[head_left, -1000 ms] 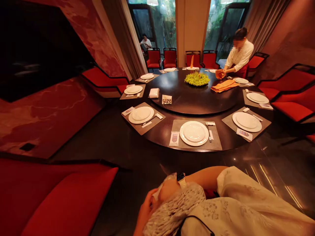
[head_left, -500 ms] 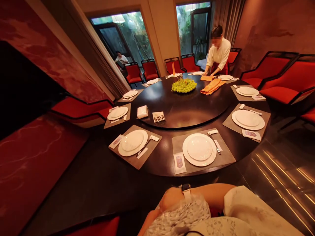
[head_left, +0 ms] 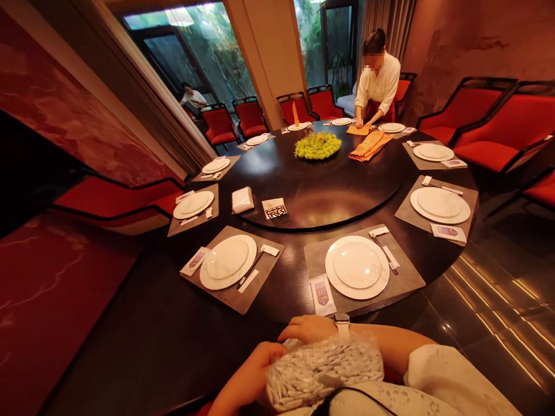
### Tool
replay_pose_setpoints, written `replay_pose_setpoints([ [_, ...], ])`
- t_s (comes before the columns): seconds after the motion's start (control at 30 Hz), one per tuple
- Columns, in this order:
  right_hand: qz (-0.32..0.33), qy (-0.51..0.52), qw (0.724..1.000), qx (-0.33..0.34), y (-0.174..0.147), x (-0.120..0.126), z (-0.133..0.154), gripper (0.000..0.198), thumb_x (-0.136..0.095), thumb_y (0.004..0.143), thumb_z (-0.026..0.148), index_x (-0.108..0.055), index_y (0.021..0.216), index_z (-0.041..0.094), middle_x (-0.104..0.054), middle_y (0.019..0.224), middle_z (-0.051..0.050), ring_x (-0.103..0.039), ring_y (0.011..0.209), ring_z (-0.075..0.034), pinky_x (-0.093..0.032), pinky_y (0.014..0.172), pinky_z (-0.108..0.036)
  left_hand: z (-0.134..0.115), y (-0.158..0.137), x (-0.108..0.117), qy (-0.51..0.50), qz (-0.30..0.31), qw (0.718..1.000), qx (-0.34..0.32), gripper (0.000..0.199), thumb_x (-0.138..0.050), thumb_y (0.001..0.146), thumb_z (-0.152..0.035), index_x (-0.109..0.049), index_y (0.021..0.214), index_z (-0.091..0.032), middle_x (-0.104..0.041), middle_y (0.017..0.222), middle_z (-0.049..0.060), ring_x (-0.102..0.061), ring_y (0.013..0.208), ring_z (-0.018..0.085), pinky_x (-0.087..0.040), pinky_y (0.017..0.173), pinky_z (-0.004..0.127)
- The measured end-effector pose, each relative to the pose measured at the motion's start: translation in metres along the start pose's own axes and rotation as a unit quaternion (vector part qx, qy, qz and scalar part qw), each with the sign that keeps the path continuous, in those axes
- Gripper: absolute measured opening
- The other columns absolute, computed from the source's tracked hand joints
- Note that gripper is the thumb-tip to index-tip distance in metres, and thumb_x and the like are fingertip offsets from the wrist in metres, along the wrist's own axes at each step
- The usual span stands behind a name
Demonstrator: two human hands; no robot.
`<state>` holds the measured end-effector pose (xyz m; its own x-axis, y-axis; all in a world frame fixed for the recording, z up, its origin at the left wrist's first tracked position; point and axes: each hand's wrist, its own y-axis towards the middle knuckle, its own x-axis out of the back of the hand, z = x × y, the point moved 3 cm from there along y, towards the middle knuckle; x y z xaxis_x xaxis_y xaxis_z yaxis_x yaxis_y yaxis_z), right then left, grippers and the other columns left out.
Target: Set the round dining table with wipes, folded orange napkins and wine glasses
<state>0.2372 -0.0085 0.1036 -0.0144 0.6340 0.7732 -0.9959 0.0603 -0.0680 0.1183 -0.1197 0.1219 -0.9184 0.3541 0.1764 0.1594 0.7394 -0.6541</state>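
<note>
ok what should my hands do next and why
Perhaps feel for the clear plastic bag's opening with the left hand, right hand steadying it: both hands are close together at its far edge, and pale pieces show inside.

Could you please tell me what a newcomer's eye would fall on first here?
Probably the bright yellow-green arrangement on the dark turntable, then the orange cloths to its right, near a co-worker leaning over the table's far side. In the near foreground, a clear bag of pale pieces stands out, with the wearer's left hand and right hand at its edge.
</note>
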Motion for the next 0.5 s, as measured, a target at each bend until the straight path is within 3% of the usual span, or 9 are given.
replay_pose_setpoints([
  [0.1,0.034,-0.029,0.999,-0.018,0.011,0.009,-0.001,0.033,-0.061,0.092,0.035,-0.068,0.119,0.018,-0.065,0.103,-0.007,-0.06,0.082,-0.016,-0.042,0.067,-0.025,-0.013,0.011,0.028,-0.007,-0.031,0.998,-0.054,0.021,-0.065,0.06,-0.037,-0.06,0.058,-0.017,-0.05,0.061,-0.001,-0.04,0.065,0.015,-0.036,0.062,0.027],
  [0.2,0.051,-0.063,0.995,-0.055,0.027,0.014,-0.001,0.019,-0.064,0.09,0.029,-0.073,0.099,0.016,-0.065,0.088,-0.004,-0.056,0.074,-0.014,-0.037,0.063,-0.025,-0.021,0.023,0.061,0.021,0.002,0.995,-0.097,0.021,-0.063,0.066,-0.035,-0.062,0.064,-0.014,-0.053,0.065,-0.001,-0.042,0.067,0.013,-0.034,0.063,0.023],
  [0.4,0.062,-0.042,0.983,-0.169,0.073,0.02,-0.005,0.02,-0.056,0.089,0.016,-0.073,0.101,0.018,-0.067,0.085,-0.004,-0.058,0.074,-0.015,-0.034,0.063,-0.026,-0.025,0.047,0.145,0.107,0.181,0.96,-0.184,0.022,-0.067,0.076,-0.035,-0.069,0.079,-0.013,-0.055,0.066,-0.002,-0.043,0.064,0.01,-0.033,0.06,0.021],
  [0.5,0.093,-0.032,0.972,-0.212,0.094,0.028,-0.004,0.014,-0.056,0.088,0.022,-0.069,0.092,0.021,-0.066,0.082,-0.006,-0.06,0.072,-0.018,-0.034,0.061,-0.029,-0.027,0.075,0.205,0.064,0.232,0.948,-0.207,0.035,-0.072,0.077,-0.044,-0.073,0.096,-0.014,-0.061,0.074,0.001,-0.051,0.067,0.011,-0.037,0.061,0.021],
])
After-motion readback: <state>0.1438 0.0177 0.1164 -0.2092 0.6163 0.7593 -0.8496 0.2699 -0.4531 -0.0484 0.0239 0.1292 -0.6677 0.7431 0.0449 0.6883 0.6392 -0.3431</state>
